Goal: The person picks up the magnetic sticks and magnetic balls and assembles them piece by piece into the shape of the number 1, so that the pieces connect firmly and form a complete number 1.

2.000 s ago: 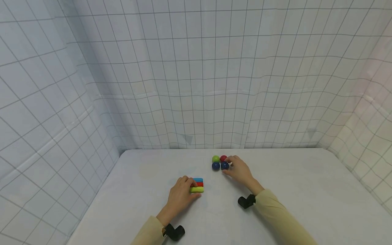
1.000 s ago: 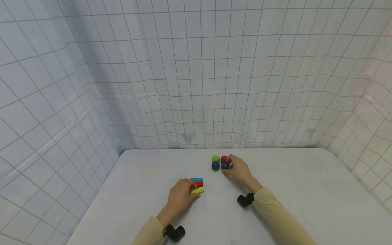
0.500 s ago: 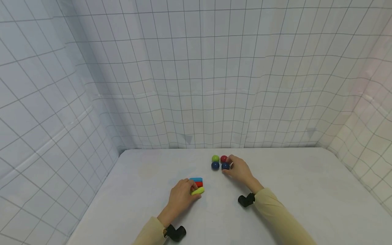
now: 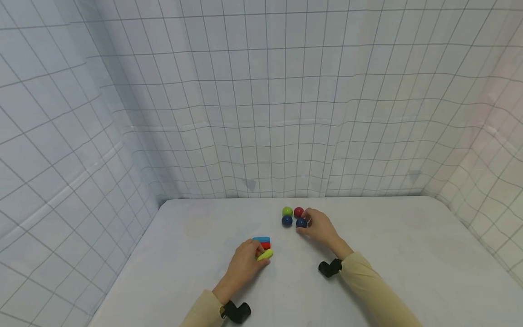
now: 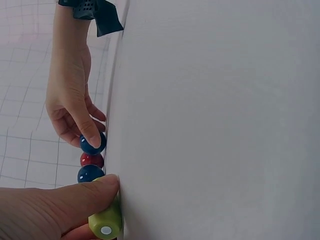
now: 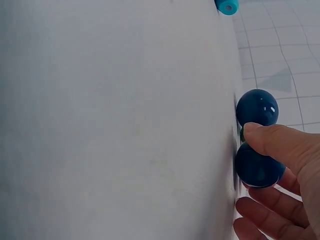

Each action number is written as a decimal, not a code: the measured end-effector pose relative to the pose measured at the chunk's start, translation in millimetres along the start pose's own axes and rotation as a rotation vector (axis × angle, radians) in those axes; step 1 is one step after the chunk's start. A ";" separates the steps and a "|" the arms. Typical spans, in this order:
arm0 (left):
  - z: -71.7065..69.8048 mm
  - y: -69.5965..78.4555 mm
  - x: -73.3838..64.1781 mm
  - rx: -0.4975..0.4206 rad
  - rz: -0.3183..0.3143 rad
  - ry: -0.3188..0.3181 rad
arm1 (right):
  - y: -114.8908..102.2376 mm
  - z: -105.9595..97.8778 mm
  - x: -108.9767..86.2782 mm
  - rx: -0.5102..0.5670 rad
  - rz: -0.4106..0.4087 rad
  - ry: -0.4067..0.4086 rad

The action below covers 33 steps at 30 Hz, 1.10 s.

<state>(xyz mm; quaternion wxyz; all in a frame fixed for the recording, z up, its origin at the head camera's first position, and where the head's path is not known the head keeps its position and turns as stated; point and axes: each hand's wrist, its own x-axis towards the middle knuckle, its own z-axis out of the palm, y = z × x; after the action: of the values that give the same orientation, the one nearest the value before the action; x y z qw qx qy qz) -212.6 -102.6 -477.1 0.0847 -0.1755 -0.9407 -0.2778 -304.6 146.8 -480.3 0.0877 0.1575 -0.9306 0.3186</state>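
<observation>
In the lower middle of the head view, we see the left hand (image 4: 246,262) pinching a yellow-green cylinder (image 4: 265,255) between its thumb and its fingers. This cylinder is slanted, its right end being higher in the frame. Just above it lie a red cylinder (image 4: 265,245), partly hidden by the fingers, and a light blue cylinder (image 4: 261,239), side by side. In the left wrist view, at the lower left, we notice the white dot on the end of the yellow-green cylinder, under the thumb.

Right of the centre in the head view, the right hand (image 4: 320,228) holds a dark blue ball (image 4: 301,222) with the thumb and curled fingers; the right wrist view shows this grip at its right edge. To the left of it is a second dark blue ball (image 4: 287,221), with a green ball (image 4: 287,211) just above. A red ball (image 4: 298,212) sits above the held one, near the fingertips.

All this is on a white table (image 4: 388,254); behind it, filling the upper frame, we see a white cloth (image 4: 261,113) with a grid of dark lines.
</observation>
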 end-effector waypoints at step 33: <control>14.9 20.1 8.2 -0.116 -0.047 -0.008 | 7.4 -4.8 -16.5 0.104 0.002 0.039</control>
<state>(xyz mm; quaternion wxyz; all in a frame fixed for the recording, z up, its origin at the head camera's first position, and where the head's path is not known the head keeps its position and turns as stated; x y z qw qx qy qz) -213.5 -76.3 -477.4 0.0639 -0.1590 -0.9272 -0.3330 -291.5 159.2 -485.1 0.0970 0.1549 -0.9110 0.3696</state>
